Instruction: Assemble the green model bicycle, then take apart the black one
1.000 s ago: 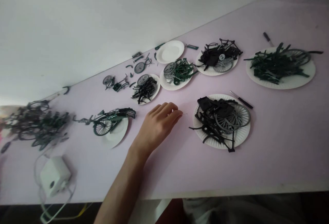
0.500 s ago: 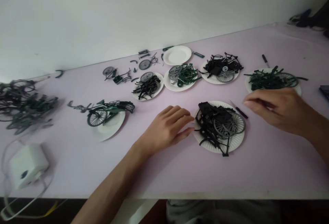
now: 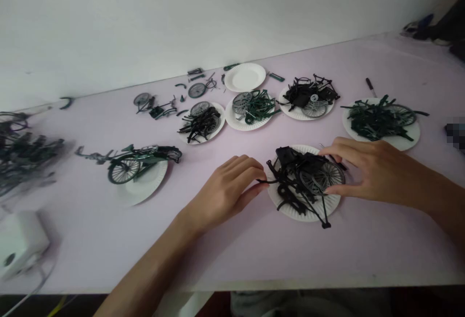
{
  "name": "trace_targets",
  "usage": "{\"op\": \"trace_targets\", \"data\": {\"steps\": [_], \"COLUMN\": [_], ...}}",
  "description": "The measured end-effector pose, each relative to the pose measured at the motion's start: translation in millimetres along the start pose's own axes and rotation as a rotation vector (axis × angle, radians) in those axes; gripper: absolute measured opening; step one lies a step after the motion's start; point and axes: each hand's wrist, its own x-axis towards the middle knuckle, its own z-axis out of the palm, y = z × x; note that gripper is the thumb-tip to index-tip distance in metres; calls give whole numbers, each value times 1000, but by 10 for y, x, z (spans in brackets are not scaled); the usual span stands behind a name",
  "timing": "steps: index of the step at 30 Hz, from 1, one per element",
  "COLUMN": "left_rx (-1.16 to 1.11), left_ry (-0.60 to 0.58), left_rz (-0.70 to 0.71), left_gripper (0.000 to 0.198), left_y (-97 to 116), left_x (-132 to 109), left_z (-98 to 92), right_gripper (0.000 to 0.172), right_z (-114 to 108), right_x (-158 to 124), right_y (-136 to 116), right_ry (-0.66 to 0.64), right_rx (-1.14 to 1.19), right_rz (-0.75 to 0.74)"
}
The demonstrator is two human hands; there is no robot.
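Note:
A white paper plate (image 3: 290,209) heaped with black model-bicycle parts and a grey spoked wheel (image 3: 303,174) lies near the front of the pink table (image 3: 254,249). My left hand (image 3: 228,188) has its fingers and thumb closed on the plate's left rim. My right hand (image 3: 366,169) spans the plate's right side, fingers over the far rim and thumb at the near rim by the wheel. A small screwdriver beside the plate is almost wholly hidden behind my right hand.
Farther back stand plates of dark green parts (image 3: 410,137), black parts (image 3: 308,96), green and grey parts (image 3: 250,106) and black parts (image 3: 199,123), and an empty plate (image 3: 244,76). An assembled green bicycle (image 3: 134,162) rests at left, a white adapter (image 3: 20,246) near the front-left edge.
My right hand came in from the right and took the plate's right side. My left hand slid right onto the plate's left rim. The view has levelled out.

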Motion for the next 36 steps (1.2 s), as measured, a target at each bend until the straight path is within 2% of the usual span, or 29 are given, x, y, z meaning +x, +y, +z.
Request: {"op": "trace_targets", "data": {"steps": [4, 7, 12, 14, 16, 20, 23, 29, 33, 36], "left_rx": [-107, -229, -651, -744, -742, -714, -708, -635, -644, -620], "left_ry": [80, 181, 310, 324, 322, 293, 315, 374, 393, 432], "left_rz": [-91, -257, -490, -548, -588, -587, -592, -672, -648, -557], "left_gripper": [9, 10, 8, 9, 10, 4, 3, 12, 12, 11], "left_y": [-22, -27, -23, -29, -40, -62, -68, -46, -34, -12], "left_x": [-35, -51, -22, -11, -13, -30, -26, 2, 0, -20], "left_z": [-30, -19, 69, 102, 122, 134, 142, 143, 171, 235], "right_gripper": [45, 35, 28, 23, 20, 19, 16, 17, 11, 9], "right_z": [-11, -52, -113, -99, -64, 20, 60, 48, -26, -58], "right_x": [35, 43, 12, 4, 3, 3, -7, -3, 31, 55], "right_y": [-34, -1, 91, 97, 92, 114, 144, 89, 37, -37], "right_ry": [-3, 60, 17, -26, -66, -65, -62, -26, 83, 233], "right_rx": [47, 33, 0, 15, 33, 26, -5, -107, -96, 92], "right_rz": [60, 158, 391, 385, 353, 325, 328, 325, 419, 456]}}
